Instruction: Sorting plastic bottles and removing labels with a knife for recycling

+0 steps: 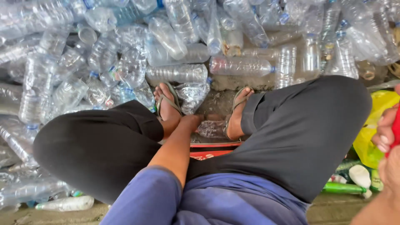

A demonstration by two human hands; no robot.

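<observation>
I sit with my knees apart, in black trousers and green flip-flops. My left hand [194,122] reaches down between my feet and closes on a crushed clear plastic bottle [212,129] lying on the concrete floor. My right hand [385,133] is at the right edge of the view, raised beside my right knee, fingers curled around a red object [395,129] that is mostly cut off by the frame.
A deep pile of clear plastic bottles [179,73] covers the floor ahead and to the left. A yellow bag [375,121] and green and white bottles [343,187] lie at the right. A red seat edge [214,145] shows beneath me. A white bottle [66,203] lies lower left.
</observation>
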